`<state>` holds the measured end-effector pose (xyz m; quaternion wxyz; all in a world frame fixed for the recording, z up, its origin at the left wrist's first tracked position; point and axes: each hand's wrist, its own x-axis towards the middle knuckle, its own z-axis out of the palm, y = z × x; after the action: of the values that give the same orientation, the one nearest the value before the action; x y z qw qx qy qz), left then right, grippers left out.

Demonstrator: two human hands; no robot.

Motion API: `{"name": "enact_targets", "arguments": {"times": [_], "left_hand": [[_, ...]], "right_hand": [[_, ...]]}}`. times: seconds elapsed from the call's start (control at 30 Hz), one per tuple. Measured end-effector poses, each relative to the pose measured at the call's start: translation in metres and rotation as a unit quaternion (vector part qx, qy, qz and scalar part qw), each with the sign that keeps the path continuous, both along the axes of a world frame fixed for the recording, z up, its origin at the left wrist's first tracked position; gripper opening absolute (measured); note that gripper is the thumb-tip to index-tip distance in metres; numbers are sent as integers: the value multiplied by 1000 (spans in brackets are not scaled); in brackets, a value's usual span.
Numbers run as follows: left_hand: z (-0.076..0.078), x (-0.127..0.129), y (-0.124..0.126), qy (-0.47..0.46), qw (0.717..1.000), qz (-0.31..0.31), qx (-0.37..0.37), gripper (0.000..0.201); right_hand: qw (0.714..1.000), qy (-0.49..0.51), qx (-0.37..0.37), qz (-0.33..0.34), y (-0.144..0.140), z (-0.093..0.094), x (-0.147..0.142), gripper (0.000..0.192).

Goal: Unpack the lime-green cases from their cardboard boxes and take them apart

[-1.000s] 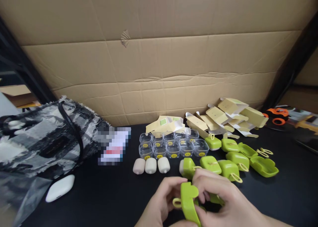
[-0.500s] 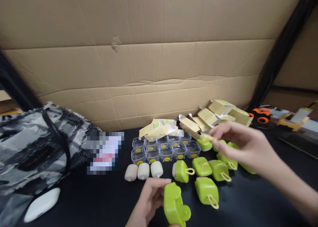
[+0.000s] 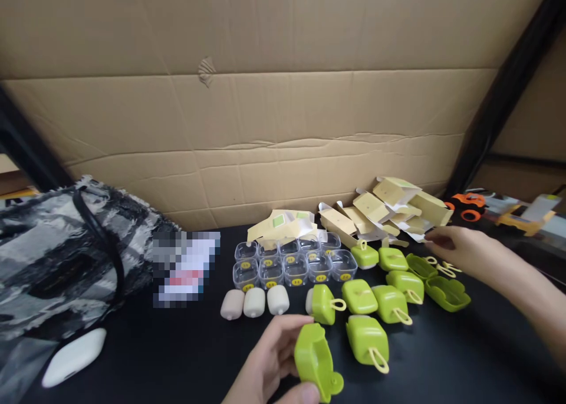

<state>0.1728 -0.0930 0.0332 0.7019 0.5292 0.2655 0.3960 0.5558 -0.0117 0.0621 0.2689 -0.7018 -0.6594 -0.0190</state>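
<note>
Black tabletop (image 3: pixel 442 363) is seen from above, backed by a creased cardboard wall (image 3: pixel 265 115). At the bottom edge, the left hand (image 3: pixel 274 363) is closed around a green silicone case half (image 3: pixel 315 363), held on edge just above the table. The right hand (image 3: pixel 464 250) is stretched out to the far right with fingers loosely curled; its tips are touching or nearly touching a pair of small yellow loops (image 3: pixel 444 267), and whether anything is pinched cannot be told.

Between the hands, a cluster of green cases (image 3: pixel 375 292) is laid out, with an empty green shell (image 3: pixel 446 292) beside the loops. Behind them, clear plastic tubs (image 3: pixel 294 262) are set in two rows, with three pale rounded blocks (image 3: pixel 254 302) in front and folded paper cartons (image 3: pixel 393 206) piled against the wall. A patterned bag (image 3: pixel 66 250) and a white oval case (image 3: pixel 73 357) lie at the left.

Judged from this layout, the thin loops could be flicked off the dark surface by the reaching fingertips, and the outstretched forearm could knock the closely packed cases.
</note>
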Motion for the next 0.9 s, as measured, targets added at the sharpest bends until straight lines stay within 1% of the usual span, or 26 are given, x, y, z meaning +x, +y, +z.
{"name": "enact_targets", "arguments": {"times": [0.03,0.07,0.1,0.13,0.17,0.2,0.23,0.27,0.3,0.37,0.4,0.43,0.47,0.5,0.57,0.6,0.63,0.67,0.73,0.77,0.83,0.9], "left_hand": [[0,1,0,-6,1000,-2,-12,45],[1,2,1,-10,1000,-4,-24,45],[1,2,1,-11,999,-5,-31,44],[1,2,2,-9,999,-7,-31,44],[1,1,3,-4,1000,-12,-28,44],[1,1,3,0,1000,-19,-21,44],[0,1,3,1,999,-31,-14,45],[0,1,3,1,999,-47,-8,47],[-1,1,3,2,998,-63,-3,49],[-5,0,4,7,996,-87,7,52],[-8,0,4,12,996,-93,12,54],[-11,0,5,14,995,-93,17,57],[-14,0,6,11,996,-87,23,61],[-17,-1,7,4,997,-78,30,64],[-22,0,8,-18,997,-56,45,63],[-23,0,8,-28,997,-47,53,58],[-24,1,8,-34,997,-41,59,53],[-24,2,8,-37,997,-39,63,49],[-22,2,7,-37,996,-40,65,46],[-21,2,6,-35,996,-41,65,45],[-18,2,6,-31,997,-42,63,45],[-17,1,6,-29,997,-44,59,45]], "right_hand": [[1000,-8,11,13,-6,6,-12,17],[999,-13,21,46,-13,13,-28,22],[995,-15,28,92,-22,20,-45,24],[987,-16,37,158,-32,25,-65,22],[961,-26,46,273,-43,30,-86,22],[931,-36,37,360,-54,33,-106,25],[904,-39,22,425,-64,35,-126,37],[882,-48,-1,469,-73,35,-143,54],[870,-53,-12,490,-79,33,-157,59],[851,-45,-30,522,-85,29,-175,51],[847,-31,-30,529,-84,27,-177,44],[851,-9,-21,524,-81,26,-175,41],[865,16,1,501,-76,26,-169,40],[886,37,33,460,-70,26,-159,41],[936,55,111,330,-54,30,-132,42],[953,35,133,270,-46,31,-115,41],[969,7,141,205,-39,32,-99,44],[984,-20,118,131,-33,32,-83,49],[993,-36,97,49,-24,27,-55,53],[995,-43,81,26,-21,22,-44,51],[997,-53,54,7,-17,10,-30,45],[997,-63,37,-18,-14,-2,-25,42]]}}
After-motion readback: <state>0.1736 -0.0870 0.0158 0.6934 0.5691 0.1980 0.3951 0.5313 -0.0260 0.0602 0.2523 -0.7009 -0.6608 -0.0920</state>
